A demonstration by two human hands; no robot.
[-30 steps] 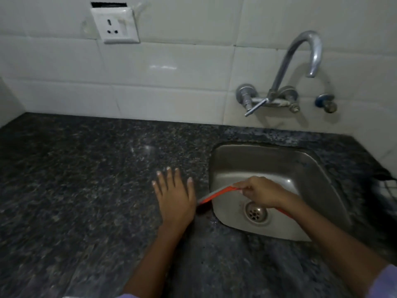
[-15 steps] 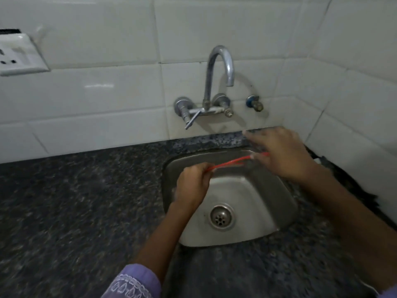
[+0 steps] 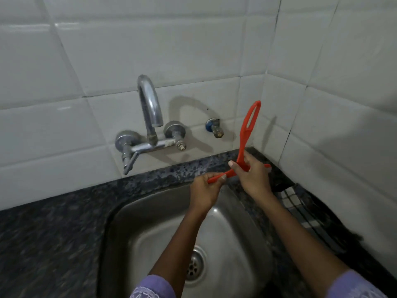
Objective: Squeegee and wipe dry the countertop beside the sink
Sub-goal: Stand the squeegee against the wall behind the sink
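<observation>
An orange-red squeegee (image 3: pixel 249 127) stands with its looped handle pointing up toward the tiled wall. Its blade bar runs across just above the sink's back right corner. My left hand (image 3: pixel 205 189) pinches the left end of the blade bar. My right hand (image 3: pixel 252 176) is closed around the neck where handle meets blade, hiding the middle of the bar. Below both hands lies the steel sink (image 3: pixel 137 229), set into the dark speckled granite countertop (image 3: pixel 53 229).
A chrome tap (image 3: pixel 150 108) juts from the wall behind the sink, with a small valve (image 3: pixel 214 126) to its right. A black-and-white checked cloth (image 3: pixel 309 209) lies on the narrow counter strip right of the sink, against the corner wall.
The squeegee has gone from lying across the sink to upright near the back right corner. Both hands moved back and right with it, and the view swung right.
</observation>
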